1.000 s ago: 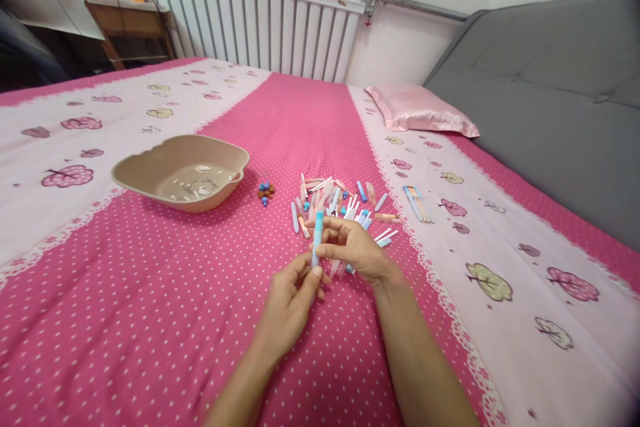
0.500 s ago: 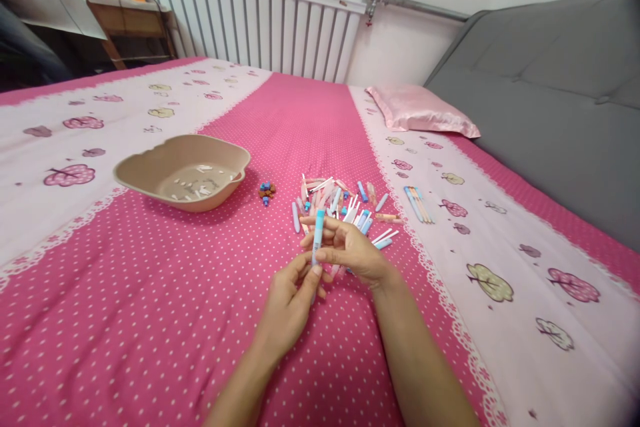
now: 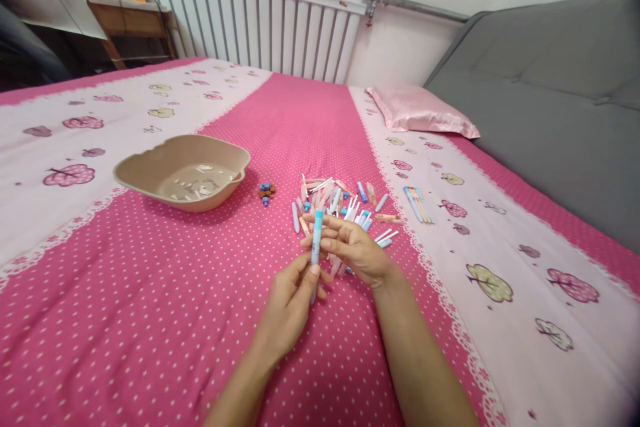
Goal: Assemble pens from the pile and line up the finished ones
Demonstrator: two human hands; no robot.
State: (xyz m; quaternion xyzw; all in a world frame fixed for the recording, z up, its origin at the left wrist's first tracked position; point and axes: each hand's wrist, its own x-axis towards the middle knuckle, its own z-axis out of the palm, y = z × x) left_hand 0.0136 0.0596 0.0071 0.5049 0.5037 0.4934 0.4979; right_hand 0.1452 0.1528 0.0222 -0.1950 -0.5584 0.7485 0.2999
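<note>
A slim light-blue marker pen [image 3: 317, 240] stands nearly upright before me, its bright cyan end on top and small dark print on the barrel. My left hand [image 3: 295, 293] pinches its lower part between thumb and fingers. Around the upper barrel is my right hand [image 3: 355, 250], its fingers reaching behind the marker and its thumb against the side. Just beyond both hands lies a loose pile of pen parts [image 3: 336, 200], with pink, blue and orange barrels. Thin white sticks [image 3: 353, 209] are mixed in. My right hand hides part of this pile.
A beige basin [image 3: 200, 140] with small white pieces inside sits at left. Beside it is a cluster of small blue and brown parts [image 3: 267, 192]. Several pens [image 3: 419, 205] lie in a row at right. Farther back are a pink pillow [image 3: 423, 110] and a grey headboard [image 3: 550, 87].
The marker has turned slightly in my fingers, and its print now faces differently. My right thumb has shifted up a little along the barrel. The surroundings stay as they were.
</note>
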